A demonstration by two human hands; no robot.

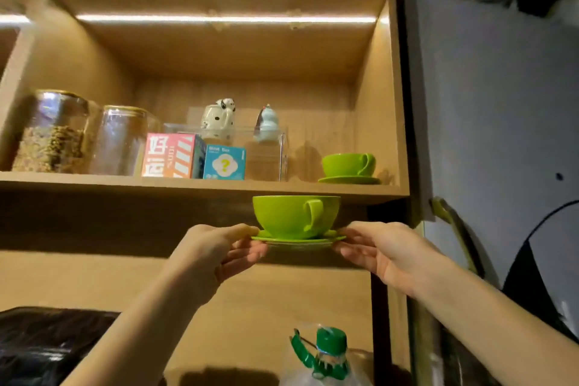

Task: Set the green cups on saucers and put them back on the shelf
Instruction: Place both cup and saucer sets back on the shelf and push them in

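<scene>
A green cup (291,216) stands upright on a green saucer (297,239), held in the air just below the front edge of the wooden shelf (188,186). My left hand (216,251) pinches the saucer's left rim. My right hand (382,247) pinches its right rim. The cup's handle faces me. A second green cup (347,164) sits on its own saucer (349,180) at the right end of the shelf, near the cabinet's side wall.
On the shelf stand two glass jars (53,131), a pink box (169,155), a blue box (224,163) and a clear case (266,150) bearing two figurines. Below me is a plastic bottle with a green cap (329,351). A dark bag (47,345) lies lower left.
</scene>
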